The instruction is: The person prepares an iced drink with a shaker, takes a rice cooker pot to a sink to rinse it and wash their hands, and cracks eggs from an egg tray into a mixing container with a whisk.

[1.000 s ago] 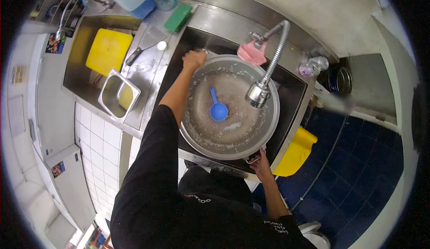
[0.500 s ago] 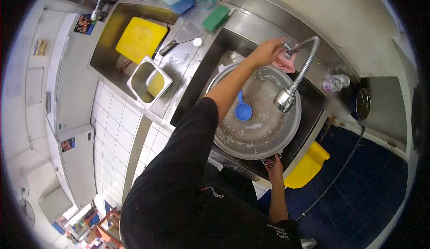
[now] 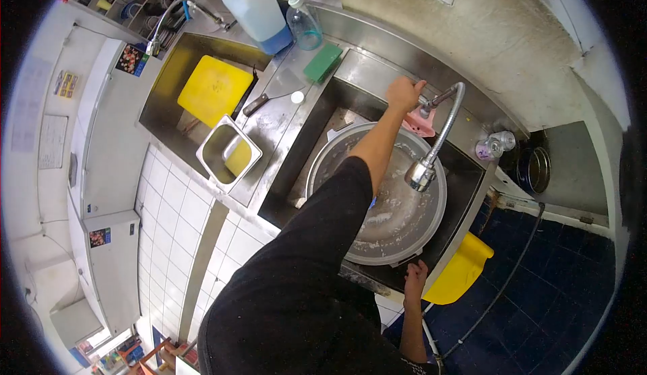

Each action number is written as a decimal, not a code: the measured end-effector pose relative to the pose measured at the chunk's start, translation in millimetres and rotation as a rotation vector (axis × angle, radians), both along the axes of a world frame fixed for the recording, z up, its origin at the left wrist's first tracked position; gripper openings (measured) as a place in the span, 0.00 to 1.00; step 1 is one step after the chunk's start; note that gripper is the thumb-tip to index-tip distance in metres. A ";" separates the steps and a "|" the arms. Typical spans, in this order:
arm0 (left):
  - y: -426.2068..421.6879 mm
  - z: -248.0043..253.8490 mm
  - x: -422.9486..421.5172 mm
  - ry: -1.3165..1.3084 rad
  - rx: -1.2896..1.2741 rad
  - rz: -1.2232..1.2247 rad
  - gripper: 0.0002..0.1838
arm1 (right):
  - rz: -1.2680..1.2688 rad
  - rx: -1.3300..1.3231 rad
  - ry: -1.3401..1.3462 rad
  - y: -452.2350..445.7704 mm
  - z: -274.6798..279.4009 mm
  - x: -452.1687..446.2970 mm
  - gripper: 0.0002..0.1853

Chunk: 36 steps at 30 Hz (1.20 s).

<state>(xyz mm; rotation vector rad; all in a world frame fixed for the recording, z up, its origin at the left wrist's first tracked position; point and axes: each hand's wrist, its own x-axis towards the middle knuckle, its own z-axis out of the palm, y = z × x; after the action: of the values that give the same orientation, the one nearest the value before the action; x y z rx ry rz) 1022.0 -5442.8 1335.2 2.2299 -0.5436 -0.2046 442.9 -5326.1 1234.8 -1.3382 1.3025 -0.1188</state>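
My left hand [image 3: 403, 94] is closed around the tap handle [image 3: 422, 102] at the back of the sink. The tap's coiled spout [image 3: 455, 115] bends down to a chrome spray head [image 3: 420, 174] over a large grey tub [image 3: 439, 221]. The tub stands in the steel sink, with whitish bits scattered over its inside. My left forearm crosses above it and hides most of a blue scoop [image 3: 373, 202] lying within. Just off the tub's near rim, my right hand [image 3: 416, 278] is empty, its fingers loosely bent and apart.
A pink holder [image 3: 421, 124] is behind the tap, with cans [image 3: 490, 148] to its right. Leftward are a green sponge [image 3: 323, 63], knife [image 3: 256, 104], steel pan [image 3: 226, 154] and yellow board [image 3: 214, 90]. A yellow plastic piece [image 3: 461, 270] is below the sink's right edge.
My right hand has let go of the tub's handle and drawn slightly away. My left hand stays at the tap, and its arm now covers most of the blue scoop. The view has shifted.
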 end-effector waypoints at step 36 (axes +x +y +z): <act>100.7 -62.9 -230.2 0.709 -0.521 -0.213 0.33 | 0.033 0.386 -0.721 -68.3 111.3 308.1 0.27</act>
<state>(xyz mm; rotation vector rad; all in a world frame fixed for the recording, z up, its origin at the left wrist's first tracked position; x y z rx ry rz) 791.8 -5342.2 1272.3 1.4585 -0.3762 -0.8249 751.0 -5394.4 1346.1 -0.8592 0.6458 -0.2820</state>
